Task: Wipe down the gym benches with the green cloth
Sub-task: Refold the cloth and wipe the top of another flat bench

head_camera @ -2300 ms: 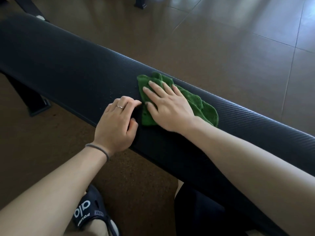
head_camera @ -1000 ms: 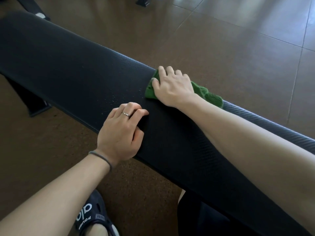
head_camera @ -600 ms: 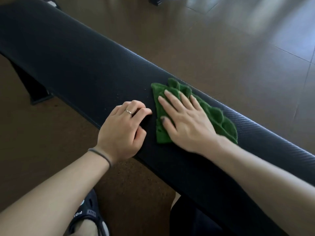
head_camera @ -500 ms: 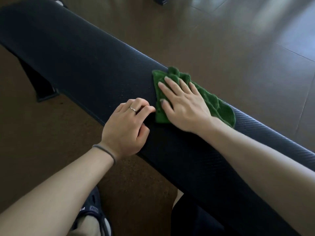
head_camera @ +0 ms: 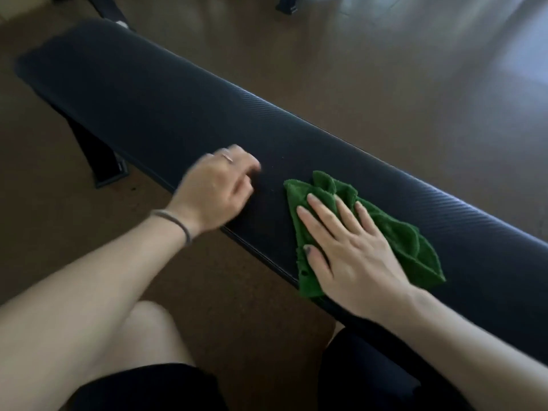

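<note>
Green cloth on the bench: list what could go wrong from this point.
1. The green cloth is bunched, and one corner hangs over the near edge of the bench; only the flat right hand pins it, so it may slip off or wipe a narrow strip.
2. The left hand is blurred and lies just ahead of the cloth, so a stroke that way could hit it.

Right hand [head_camera: 350, 250] presses the green cloth [head_camera: 394, 235] flat on the black bench [head_camera: 166, 114]; left hand [head_camera: 215, 188] blurred beside it.
</note>
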A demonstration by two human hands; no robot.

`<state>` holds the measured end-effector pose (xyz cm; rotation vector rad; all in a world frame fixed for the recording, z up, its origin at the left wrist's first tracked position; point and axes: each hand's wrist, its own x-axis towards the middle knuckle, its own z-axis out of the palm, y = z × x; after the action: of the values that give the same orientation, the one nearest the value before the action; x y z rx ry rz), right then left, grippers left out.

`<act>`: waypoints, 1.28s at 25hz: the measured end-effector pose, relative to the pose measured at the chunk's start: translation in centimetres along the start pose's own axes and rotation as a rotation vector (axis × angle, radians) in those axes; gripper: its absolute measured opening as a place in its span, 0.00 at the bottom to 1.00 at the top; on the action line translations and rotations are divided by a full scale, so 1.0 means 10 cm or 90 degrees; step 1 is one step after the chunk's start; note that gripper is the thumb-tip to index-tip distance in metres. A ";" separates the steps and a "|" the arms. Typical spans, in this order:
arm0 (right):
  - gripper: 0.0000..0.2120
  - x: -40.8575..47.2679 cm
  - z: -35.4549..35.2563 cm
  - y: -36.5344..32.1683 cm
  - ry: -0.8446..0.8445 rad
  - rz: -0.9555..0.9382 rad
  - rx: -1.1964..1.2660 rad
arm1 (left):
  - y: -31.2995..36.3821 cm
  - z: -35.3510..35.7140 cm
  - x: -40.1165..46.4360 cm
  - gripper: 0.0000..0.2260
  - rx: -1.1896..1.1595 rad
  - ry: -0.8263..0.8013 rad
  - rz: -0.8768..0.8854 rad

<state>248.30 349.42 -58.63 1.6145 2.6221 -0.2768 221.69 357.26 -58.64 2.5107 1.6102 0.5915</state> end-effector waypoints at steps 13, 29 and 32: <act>0.32 1.21 -0.08 -0.73 0.062 0.298 0.073 | -1.17 -0.10 0.16 0.09 0.033 0.044 -0.087; 0.29 1.37 0.03 -1.60 0.080 0.267 0.077 | -1.20 -0.11 0.13 0.09 -0.016 0.040 -0.058; 0.28 1.07 0.11 -1.81 0.054 0.254 0.058 | -1.21 -0.10 0.12 0.11 -0.020 0.046 -0.054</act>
<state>227.32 350.75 -58.86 2.1708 2.2959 -0.3149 211.43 363.52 -60.85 2.4120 1.7076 0.7002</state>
